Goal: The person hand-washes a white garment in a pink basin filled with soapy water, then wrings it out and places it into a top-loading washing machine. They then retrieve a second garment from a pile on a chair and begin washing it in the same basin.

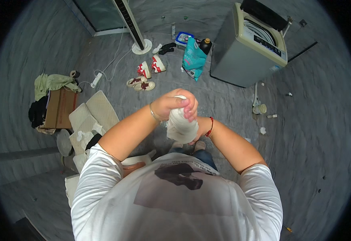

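In front of my chest I hold a bunched, twisted white cloth, which looks damp. My left hand wraps around its upper end, thumb and curled fingers pressed into the folds. A thin bracelet circles that wrist. My right hand grips the cloth lower down on its right side, and its fingers are mostly hidden behind the fabric. A red cord bracelet is on the right wrist. Below the cloth, the toes of my shoes show on the grey floor.
A top-loading washing machine stands far right, lid raised. Ahead are a turquoise bag, a dark bottle, red-and-white sneakers, beige shoes and a tower fan. Left are a power strip, cardboard box and foam pads.
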Action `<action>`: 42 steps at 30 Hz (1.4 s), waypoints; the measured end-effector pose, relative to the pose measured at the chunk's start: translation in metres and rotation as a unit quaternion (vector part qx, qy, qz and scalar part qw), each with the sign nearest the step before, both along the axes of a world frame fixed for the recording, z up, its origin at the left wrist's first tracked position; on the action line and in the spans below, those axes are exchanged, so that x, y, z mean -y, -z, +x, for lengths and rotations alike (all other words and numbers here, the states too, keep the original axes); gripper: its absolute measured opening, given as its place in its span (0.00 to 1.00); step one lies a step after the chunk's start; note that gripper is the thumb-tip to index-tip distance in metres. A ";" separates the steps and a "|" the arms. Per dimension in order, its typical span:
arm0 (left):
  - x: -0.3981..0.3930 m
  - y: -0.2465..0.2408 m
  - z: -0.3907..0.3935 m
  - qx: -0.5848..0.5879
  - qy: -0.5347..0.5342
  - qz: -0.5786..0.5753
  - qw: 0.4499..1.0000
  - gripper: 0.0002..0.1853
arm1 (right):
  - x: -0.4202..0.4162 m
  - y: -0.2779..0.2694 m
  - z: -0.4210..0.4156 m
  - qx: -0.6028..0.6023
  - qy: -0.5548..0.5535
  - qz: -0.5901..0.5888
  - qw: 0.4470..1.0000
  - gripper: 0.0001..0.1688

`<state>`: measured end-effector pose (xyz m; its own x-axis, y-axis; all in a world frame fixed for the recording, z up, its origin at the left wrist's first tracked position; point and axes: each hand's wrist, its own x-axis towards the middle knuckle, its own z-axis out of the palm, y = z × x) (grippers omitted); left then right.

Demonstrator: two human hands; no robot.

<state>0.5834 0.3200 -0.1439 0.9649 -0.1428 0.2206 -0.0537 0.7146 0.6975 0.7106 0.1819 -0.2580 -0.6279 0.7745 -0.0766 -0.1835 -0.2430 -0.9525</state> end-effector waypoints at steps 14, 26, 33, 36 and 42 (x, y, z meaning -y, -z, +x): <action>0.041 0.016 0.147 -0.042 -0.006 0.062 0.997 0.16 | 0.071 -0.019 0.113 0.095 0.262 0.072 0.958 0.35; 0.133 0.082 0.344 -0.266 -0.288 -0.097 0.915 0.11 | 0.207 0.008 0.288 0.046 0.615 -0.020 0.787 0.43; 0.154 0.084 0.435 -0.319 -0.342 -0.113 0.876 0.12 | 0.239 -0.030 0.393 0.349 0.655 0.032 0.670 0.32; 0.160 0.070 0.462 -0.342 -0.368 -0.088 0.860 0.09 | 0.221 -0.045 0.399 0.343 0.654 0.120 0.664 0.30; 0.133 0.074 0.516 -0.360 -0.356 -0.079 0.859 0.08 | 0.169 -0.044 0.436 0.379 0.683 0.147 0.607 0.25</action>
